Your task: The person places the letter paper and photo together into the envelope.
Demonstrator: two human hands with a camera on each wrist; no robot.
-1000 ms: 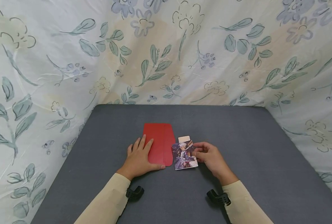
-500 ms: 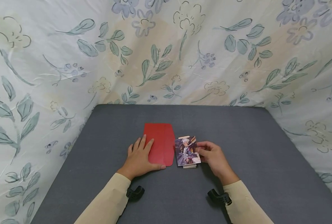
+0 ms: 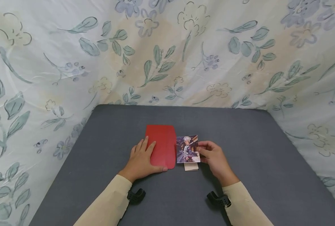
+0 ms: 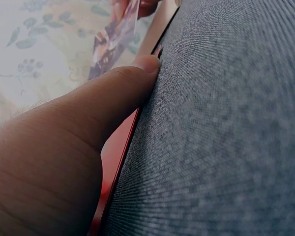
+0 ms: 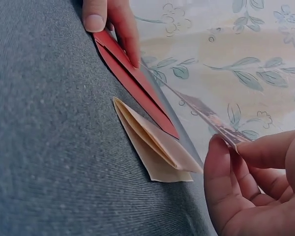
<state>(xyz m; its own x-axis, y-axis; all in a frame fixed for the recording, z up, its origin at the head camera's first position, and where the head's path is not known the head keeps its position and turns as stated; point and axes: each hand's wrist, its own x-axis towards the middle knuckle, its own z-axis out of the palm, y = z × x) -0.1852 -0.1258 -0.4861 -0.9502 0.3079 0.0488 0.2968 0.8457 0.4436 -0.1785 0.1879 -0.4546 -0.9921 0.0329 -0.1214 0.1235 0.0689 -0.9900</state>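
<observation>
Ribbed grey cloth (image 3: 167,201), red envelope (image 3: 165,146), picture card (image 3: 188,150)

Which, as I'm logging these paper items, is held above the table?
The printed picture card, pinched by the right hand; the red envelope and folded cream paper both rest on the table.

L sleeve (image 3: 106,201): long, plain, pale cream, a few soft creases; bare L hand (image 3: 141,158) beyond its cuff. L wrist unit (image 3: 137,196), just beside L sleeve's cuff on inner side: blk, curved, w/ rounded hooked end. Well R of L sleeve: R sleeve (image 3: 245,204), same cream, also long, w/ bare R hand (image 3: 216,160). R wrist unit (image 3: 217,199), on side facing L sleeve: blk, same curve, strap dotted w/ tiny holes.
</observation>
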